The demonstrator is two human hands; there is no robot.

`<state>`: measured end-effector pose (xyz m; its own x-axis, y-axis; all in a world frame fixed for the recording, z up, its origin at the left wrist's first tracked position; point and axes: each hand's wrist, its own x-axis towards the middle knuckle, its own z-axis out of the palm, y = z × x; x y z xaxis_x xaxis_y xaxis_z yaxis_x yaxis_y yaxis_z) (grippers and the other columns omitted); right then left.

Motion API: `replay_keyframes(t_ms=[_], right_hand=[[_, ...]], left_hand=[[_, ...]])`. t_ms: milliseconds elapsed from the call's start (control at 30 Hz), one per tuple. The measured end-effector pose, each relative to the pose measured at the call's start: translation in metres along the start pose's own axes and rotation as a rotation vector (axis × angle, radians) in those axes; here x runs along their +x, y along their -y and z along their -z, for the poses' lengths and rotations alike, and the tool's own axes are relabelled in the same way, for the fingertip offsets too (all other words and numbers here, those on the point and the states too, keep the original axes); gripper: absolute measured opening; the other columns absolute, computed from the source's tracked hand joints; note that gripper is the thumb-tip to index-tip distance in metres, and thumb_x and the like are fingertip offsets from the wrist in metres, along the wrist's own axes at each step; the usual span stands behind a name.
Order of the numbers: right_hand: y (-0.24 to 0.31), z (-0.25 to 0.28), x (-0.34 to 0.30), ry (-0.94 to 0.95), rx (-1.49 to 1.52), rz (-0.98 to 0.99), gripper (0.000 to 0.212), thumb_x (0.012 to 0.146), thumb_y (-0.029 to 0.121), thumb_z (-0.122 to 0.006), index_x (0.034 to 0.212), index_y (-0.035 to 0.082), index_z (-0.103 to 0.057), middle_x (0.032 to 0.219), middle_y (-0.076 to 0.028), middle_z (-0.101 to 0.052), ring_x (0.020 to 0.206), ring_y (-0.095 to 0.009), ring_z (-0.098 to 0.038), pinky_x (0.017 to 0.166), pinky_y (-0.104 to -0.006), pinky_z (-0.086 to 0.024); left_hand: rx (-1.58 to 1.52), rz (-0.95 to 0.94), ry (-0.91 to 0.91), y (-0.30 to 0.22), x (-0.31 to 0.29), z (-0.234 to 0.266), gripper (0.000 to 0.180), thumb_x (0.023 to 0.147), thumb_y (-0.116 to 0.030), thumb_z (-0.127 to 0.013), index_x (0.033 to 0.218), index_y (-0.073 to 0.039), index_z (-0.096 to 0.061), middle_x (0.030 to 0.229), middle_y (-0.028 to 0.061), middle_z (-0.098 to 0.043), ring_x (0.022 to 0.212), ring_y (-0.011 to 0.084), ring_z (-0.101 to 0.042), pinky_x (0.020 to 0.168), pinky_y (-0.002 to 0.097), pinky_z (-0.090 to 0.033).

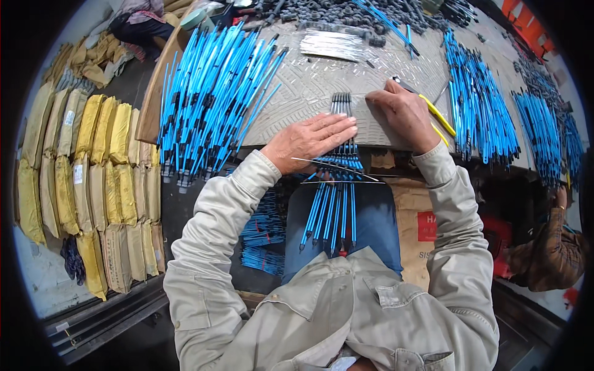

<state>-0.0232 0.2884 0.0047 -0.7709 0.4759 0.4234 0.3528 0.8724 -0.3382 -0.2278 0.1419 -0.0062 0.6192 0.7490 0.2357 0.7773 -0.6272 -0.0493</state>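
My left hand (318,139) lies flat across a fanned row of thin blue rods (334,210), fingers stretched out and pressed close to the table edge. Grey tips of these rods show beyond my fingers, and their dark lower ends hang over my lap. Thin white wire-like strips (340,182) cross the rods just below the hand. To the right, my right hand (405,114) rests on the table with its fingers curled; whatever they hold, if anything, is hidden. Yellow-handled pliers (439,117) lie against that hand, partly covered by it.
Large piles of blue rods lie to the left (210,93) and right (479,99). A bundle of white strips (331,44) and a heap of dark grey fittings (346,18) occupy the far side. Stacked yellow sacks (102,161) stand left; another person (550,247) sits at right.
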Motion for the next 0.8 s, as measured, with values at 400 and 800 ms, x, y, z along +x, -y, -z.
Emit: replay_keyframes(t_ms=[400, 800], right_hand=[[-0.009, 0.001, 0.003, -0.090, -0.147, 0.009, 0.012, 0.079, 0.015, -0.061, 0.089, 0.017, -0.067, 0.073, -0.006, -0.052, 0.063, -0.025, -0.059, 0.053, -0.0372, -0.044], [-0.007, 0.032, 0.021, -0.113, -0.273, 0.041, 0.004, 0.077, 0.019, -0.060, 0.074, 0.019, -0.062, 0.068, -0.008, -0.051, 0.055, -0.026, -0.058, 0.046, -0.0370, -0.043]], left_hand=[[-0.018, 0.016, 0.007, 0.000, 0.014, 0.005, 0.056, 0.080, -0.013, -0.050, 0.134, -0.005, -0.038, 0.140, 0.0095, -0.038, 0.129, 0.0225, -0.037, 0.107, 0.0372, -0.032], [-0.023, -0.056, -0.049, 0.012, 0.036, 0.038, 0.061, 0.075, -0.015, -0.053, 0.133, -0.002, -0.038, 0.140, 0.0136, -0.038, 0.130, 0.0255, -0.037, 0.107, 0.0378, -0.031]])
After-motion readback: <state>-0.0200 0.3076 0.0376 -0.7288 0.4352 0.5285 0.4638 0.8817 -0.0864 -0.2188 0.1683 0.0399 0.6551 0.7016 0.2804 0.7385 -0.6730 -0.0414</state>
